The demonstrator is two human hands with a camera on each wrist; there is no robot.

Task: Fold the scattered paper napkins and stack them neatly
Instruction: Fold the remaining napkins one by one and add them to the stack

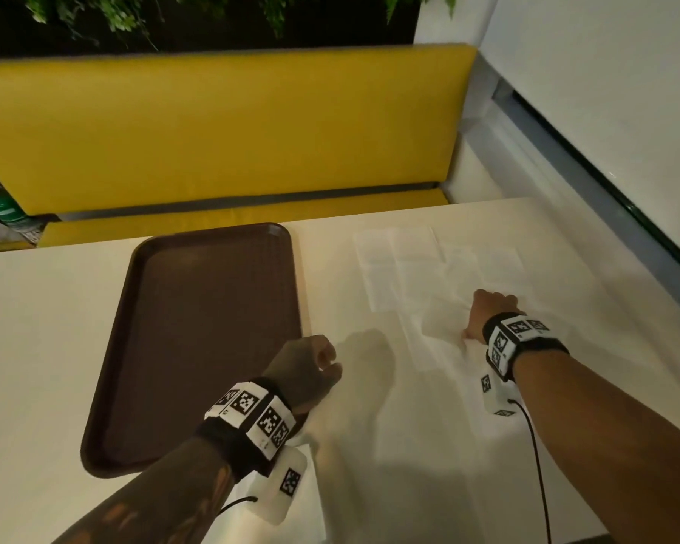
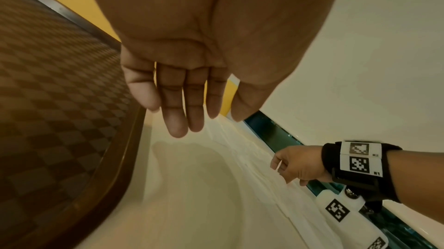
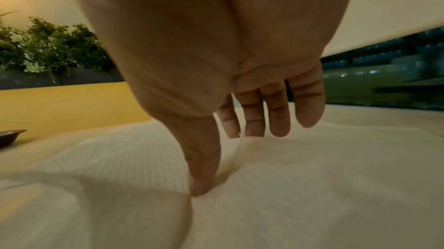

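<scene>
Hovering just beside the tray's (image 1: 197,347) right rim, your left hand (image 1: 305,371) hung above the table (image 1: 36,347) with nothing in it; the left wrist view showed its fingers (image 2: 177,112) straight, lying side by side and relaxed, the thumb a little apart from them. Your right hand (image 1: 487,314) was well to the right of the tray, down on the paper napkins (image 1: 428,276), which lay unfolded and overlapping on the table to the right of the tray, reaching from near its far right corner toward the table's near edge. In the right wrist view your thumb tip (image 3: 199,188) touched the napkin surface at a raised crease, while the other fingers (image 3: 278,120) pointed down, close together and only slightly bent, just above or barely on the paper; whether they pinched a sheet against the thumb could not be told. The tray held nothing you could see. Beyond the tray's far edge stood a yellow bench (image 1: 220,127) with green plants (image 1: 126,13) above its back.
</scene>
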